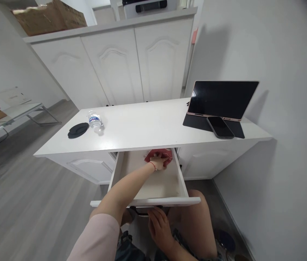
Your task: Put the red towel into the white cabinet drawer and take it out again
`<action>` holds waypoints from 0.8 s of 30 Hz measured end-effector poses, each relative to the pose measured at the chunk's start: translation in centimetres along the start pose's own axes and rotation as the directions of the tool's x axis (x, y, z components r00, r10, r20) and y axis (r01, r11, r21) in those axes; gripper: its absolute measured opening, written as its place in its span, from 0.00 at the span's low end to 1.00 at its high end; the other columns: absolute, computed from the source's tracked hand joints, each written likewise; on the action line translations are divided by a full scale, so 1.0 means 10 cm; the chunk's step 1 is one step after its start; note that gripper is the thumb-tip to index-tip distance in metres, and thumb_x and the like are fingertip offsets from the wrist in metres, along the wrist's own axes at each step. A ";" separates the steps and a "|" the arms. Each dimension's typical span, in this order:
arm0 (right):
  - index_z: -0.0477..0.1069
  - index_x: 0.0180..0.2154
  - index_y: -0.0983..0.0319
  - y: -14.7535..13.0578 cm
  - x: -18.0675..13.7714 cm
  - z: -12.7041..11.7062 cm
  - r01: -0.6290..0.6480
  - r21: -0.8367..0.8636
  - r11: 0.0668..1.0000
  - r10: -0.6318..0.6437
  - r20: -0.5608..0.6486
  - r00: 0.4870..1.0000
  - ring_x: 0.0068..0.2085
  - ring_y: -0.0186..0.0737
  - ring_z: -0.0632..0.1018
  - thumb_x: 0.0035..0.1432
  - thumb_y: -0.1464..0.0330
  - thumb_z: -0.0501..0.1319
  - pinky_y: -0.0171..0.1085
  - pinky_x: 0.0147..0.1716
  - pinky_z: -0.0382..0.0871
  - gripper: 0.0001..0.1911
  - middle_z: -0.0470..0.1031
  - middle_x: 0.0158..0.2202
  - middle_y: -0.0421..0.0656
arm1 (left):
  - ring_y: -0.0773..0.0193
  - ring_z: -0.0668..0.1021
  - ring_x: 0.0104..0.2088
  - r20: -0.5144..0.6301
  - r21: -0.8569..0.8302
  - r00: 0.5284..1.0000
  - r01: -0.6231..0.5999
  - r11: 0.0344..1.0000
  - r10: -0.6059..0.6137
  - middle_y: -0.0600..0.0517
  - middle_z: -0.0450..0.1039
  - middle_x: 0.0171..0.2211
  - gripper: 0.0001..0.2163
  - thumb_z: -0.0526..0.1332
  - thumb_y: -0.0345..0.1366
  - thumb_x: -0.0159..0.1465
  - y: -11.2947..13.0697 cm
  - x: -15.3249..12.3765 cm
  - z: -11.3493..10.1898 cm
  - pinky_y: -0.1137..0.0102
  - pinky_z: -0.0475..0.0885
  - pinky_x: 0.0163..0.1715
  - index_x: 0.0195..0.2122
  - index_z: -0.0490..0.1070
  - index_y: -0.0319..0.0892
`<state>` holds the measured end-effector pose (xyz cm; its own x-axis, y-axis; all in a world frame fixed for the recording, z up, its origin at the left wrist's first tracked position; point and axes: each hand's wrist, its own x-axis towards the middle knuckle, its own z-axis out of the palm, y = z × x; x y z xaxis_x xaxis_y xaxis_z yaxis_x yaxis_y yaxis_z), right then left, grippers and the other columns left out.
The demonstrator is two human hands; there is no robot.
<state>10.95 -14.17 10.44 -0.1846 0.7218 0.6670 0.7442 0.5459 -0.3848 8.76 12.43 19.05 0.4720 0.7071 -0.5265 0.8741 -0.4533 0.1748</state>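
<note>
A white drawer (153,201) is pulled out from the cabinet below the white tabletop. My left hand (159,160) reaches inside it, toward the back right. Its fingers are bent over a crinkled red plastic packet (150,155), which is partly covered by the hand and the tabletop edge. Outside, at the drawer front, my right hand (159,226) has its fingers curled at the right end of the black drawer handle (139,213). The fingertips there are partly hidden.
On the tabletop (142,125) are a clear water bottle (95,121), a flat black round item (78,130), a tablet (222,98) standing against the wall, and a phone (220,127). My knee (197,217) is under the drawer's right corner. A cardboard box (50,18) rests on the far cabinet.
</note>
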 end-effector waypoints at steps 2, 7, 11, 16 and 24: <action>0.67 0.51 0.64 0.00 0.00 0.00 0.002 -0.004 1.000 -0.002 -0.009 1.000 0.46 0.44 0.75 0.59 0.77 0.50 0.44 0.40 0.76 0.19 0.77 0.41 0.47 | 0.32 0.45 0.63 0.048 0.055 0.995 -0.094 0.994 0.092 0.52 0.35 0.69 0.36 0.58 0.51 0.55 -0.05 -0.02 0.03 0.42 0.57 0.52 0.64 0.46 0.62; 0.66 0.52 0.64 0.01 -0.03 0.02 -0.001 -0.001 1.000 0.001 -0.011 1.000 0.48 0.44 0.74 0.59 0.77 0.51 0.44 0.42 0.76 0.20 0.76 0.42 0.47 | 0.33 0.45 0.63 0.071 0.137 0.973 -0.228 0.964 0.220 0.56 0.39 0.68 0.34 0.60 0.47 0.55 -0.10 -0.14 0.07 0.43 0.58 0.52 0.63 0.50 0.66; 0.66 0.53 0.64 0.02 -0.06 0.05 -0.010 0.003 1.000 0.010 -0.003 1.000 0.49 0.44 0.74 0.59 0.77 0.52 0.45 0.43 0.76 0.20 0.76 0.43 0.47 | 0.35 0.52 0.62 0.101 0.200 0.936 -0.350 0.915 0.336 0.54 0.45 0.67 0.33 0.60 0.40 0.54 -0.08 -0.29 0.12 0.44 0.61 0.50 0.61 0.53 0.66; 0.65 0.54 0.63 0.05 -0.11 0.08 -0.015 0.014 1.000 0.015 0.002 1.000 0.50 0.45 0.73 0.58 0.78 0.52 0.46 0.44 0.75 0.22 0.75 0.44 0.47 | 0.49 0.58 0.62 0.116 0.198 0.847 -0.531 0.824 0.518 0.57 0.53 0.65 0.29 0.55 0.28 0.56 -0.09 -0.50 0.20 0.53 0.58 0.56 0.57 0.63 0.63; 0.65 0.54 0.62 0.05 -0.13 0.12 -0.036 0.025 0.999 0.036 0.012 0.999 0.52 0.46 0.71 0.58 0.77 0.52 0.48 0.47 0.74 0.22 0.74 0.45 0.48 | 0.59 0.61 0.62 0.247 -0.098 0.726 -0.640 0.762 0.641 0.58 0.64 0.60 0.28 0.56 0.22 0.46 -0.13 -0.83 0.20 0.59 0.47 0.62 0.45 0.75 0.57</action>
<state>10.83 -14.32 8.58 -0.1650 0.7460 0.6452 0.7341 0.5298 -0.4248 3.49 6.06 21.55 0.8750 0.0890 -0.4759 0.3756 -0.7450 0.5513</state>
